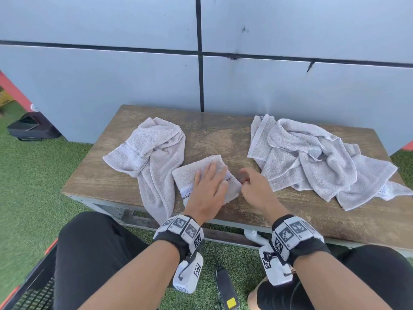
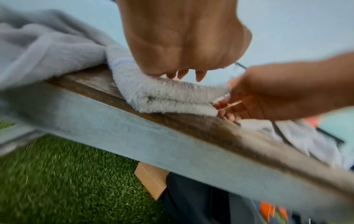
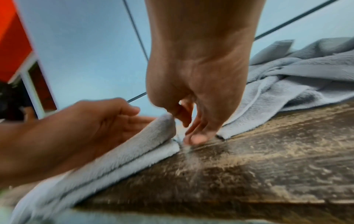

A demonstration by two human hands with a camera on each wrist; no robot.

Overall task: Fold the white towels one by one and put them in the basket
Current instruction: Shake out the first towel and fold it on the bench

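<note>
A folded white towel (image 1: 196, 173) (image 2: 172, 97) (image 3: 124, 151) lies near the front edge of the wooden bench (image 1: 223, 135). My left hand (image 1: 210, 182) (image 2: 184, 74) presses flat on top of it with straight fingers. My right hand (image 1: 250, 184) (image 3: 191, 128) is at the towel's right corner. Its thumb is over the top layer and its curled fingertips are at the bottom edge, touching the wood. A crumpled white towel (image 1: 154, 148) lies to the left and hangs over the front edge. More crumpled towels (image 1: 312, 157) (image 3: 296, 78) lie in a heap on the right.
A black mesh basket (image 1: 38, 294) with an orange rim stands on the green turf at my lower left, beside my knee. A grey panelled wall (image 1: 134, 74) closes the bench's far side. A dark bag (image 1: 31, 128) lies on the turf at far left.
</note>
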